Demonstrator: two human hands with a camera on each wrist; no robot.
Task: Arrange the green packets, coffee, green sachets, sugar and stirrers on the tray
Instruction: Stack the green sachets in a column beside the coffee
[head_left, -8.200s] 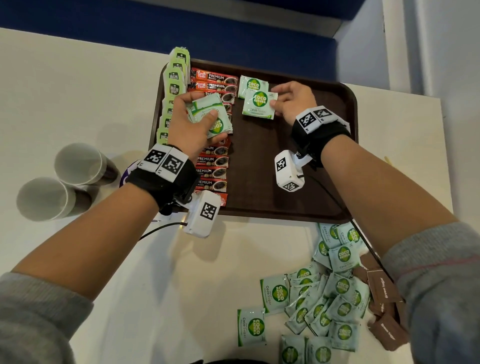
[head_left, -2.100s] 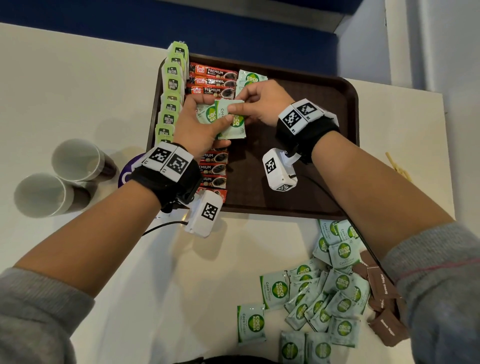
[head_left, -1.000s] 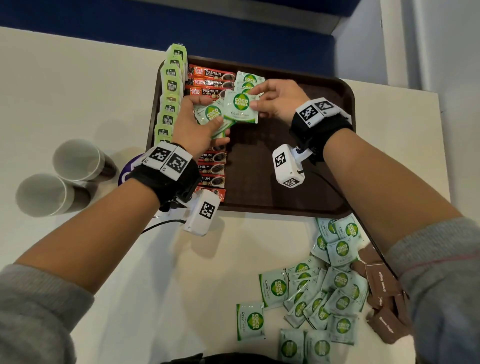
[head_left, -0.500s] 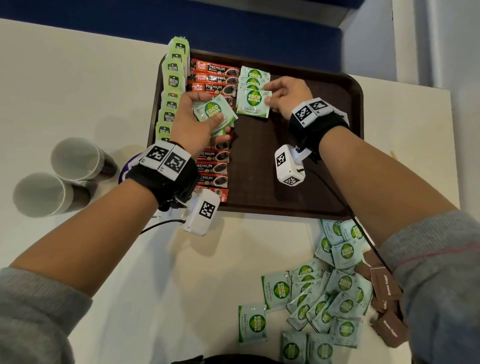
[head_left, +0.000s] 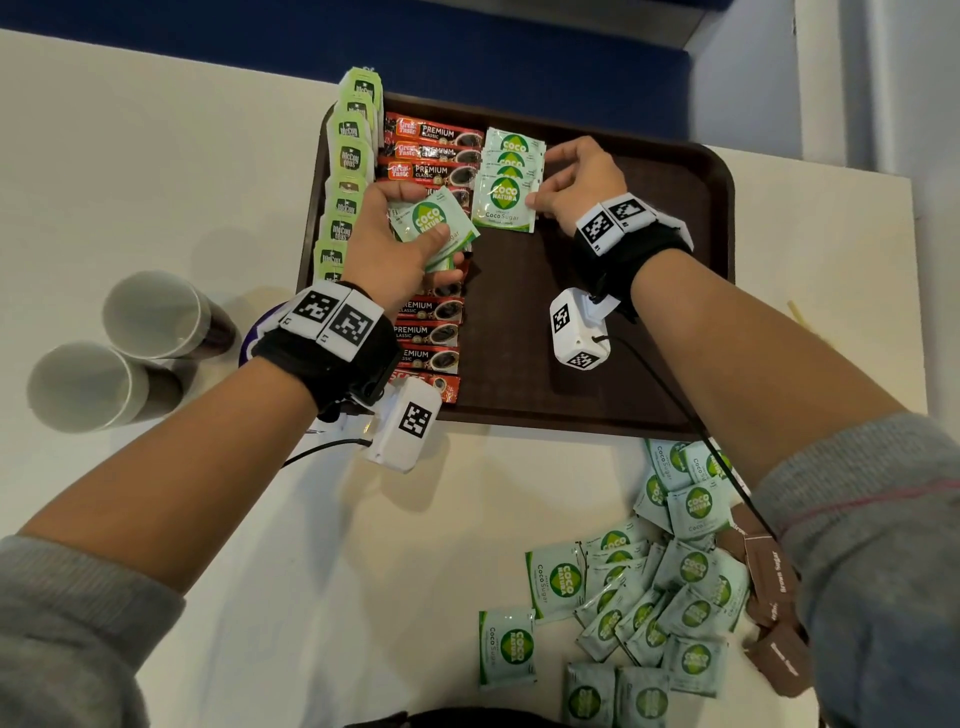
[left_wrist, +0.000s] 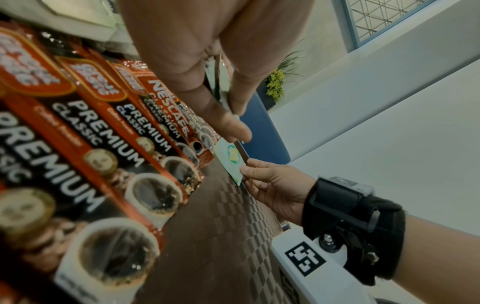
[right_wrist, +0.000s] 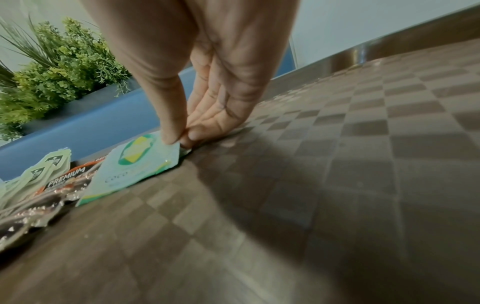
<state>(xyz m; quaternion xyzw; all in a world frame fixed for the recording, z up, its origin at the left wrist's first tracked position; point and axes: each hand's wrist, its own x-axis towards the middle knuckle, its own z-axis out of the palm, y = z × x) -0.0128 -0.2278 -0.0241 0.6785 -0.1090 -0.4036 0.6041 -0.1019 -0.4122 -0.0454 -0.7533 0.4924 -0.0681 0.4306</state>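
Note:
On the brown tray (head_left: 675, 291) a column of green tea packets (head_left: 347, 156) lines the left rim, with red coffee sticks (head_left: 434, 136) beside it. Right of the coffee lies a short overlapping row of green Coco Natura sachets (head_left: 511, 156). My right hand (head_left: 576, 182) pinches the right edge of the nearest sachet in that row (head_left: 503, 205), (right_wrist: 135, 162), which lies low on the tray. My left hand (head_left: 395, 244) hovers over the coffee sticks and grips a small stack of green sachets (head_left: 434, 226). In the left wrist view the sachet stack is mostly hidden behind my left fingers (left_wrist: 233, 127).
A loose pile of green sachets (head_left: 639, 597) lies on the white table near me, with brown sugar packets (head_left: 774, 587) at its right. Two paper cups (head_left: 150, 312) lie left of the tray. A thin stirrer (head_left: 795, 312) shows past my right forearm.
My right hand took a sachet from the stack in my left hand, carried it right and set it down on the sachet row. The left hand kept its stack.

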